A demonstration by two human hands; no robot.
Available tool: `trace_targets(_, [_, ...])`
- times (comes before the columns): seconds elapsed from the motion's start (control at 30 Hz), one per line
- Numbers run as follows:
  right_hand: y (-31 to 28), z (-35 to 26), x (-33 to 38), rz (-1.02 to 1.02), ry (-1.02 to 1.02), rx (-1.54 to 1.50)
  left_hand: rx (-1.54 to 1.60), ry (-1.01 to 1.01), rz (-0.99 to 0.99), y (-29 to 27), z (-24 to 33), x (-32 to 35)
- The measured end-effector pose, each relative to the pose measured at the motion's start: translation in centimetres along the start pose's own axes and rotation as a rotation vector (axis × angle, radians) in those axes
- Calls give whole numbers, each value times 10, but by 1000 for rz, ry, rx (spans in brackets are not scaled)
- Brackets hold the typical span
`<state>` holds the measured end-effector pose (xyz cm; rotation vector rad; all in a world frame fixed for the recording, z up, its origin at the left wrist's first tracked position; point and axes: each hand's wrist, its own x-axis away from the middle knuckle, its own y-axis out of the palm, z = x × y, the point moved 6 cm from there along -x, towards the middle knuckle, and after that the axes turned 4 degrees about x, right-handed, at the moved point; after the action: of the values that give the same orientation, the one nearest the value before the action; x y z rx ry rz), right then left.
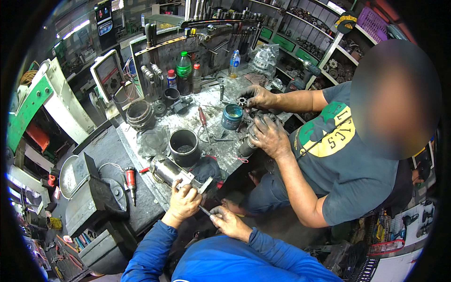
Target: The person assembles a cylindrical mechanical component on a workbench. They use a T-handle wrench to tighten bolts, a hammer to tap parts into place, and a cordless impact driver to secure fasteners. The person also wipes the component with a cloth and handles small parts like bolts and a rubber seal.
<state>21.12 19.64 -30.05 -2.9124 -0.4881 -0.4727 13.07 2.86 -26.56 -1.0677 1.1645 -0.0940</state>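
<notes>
At the front edge of the bench lies a cylindrical metal motor body [165,170] with a light bracket at its near end. My left hand [184,203] is closed around that near end, fingers on the bracket. A dark thin rod [205,211] reaches from beside my left hand to my right hand [230,223], whose thumb and fingers are closed on it. Whether the rod joins the motor is hidden by my left hand. Just behind the motor stands an open dark metal cylinder [184,146], next to a dark cloth [206,169].
To the right, a co-worker [324,141] holds a small gear [242,101] and a metal part beside a blue tub [232,116]. A bench vise [89,197] and a red-handled tool [130,181] are at the left. Bottles [184,70] and a red screwdriver [202,116] stand or lie farther back.
</notes>
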Motion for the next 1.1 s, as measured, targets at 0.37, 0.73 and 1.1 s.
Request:
trace_targets(0.37, [-85, 31, 18, 208, 127, 129, -8, -10, 1, -2, 3, -4])
trace_targets(0.73, [-86, 43, 38, 323, 5, 665, 24, -21, -11, -1, 1, -3])
trace_targets(1.1, [-78, 51, 91, 247, 162, 742, 52, -38, -8, -5, 2, -7])
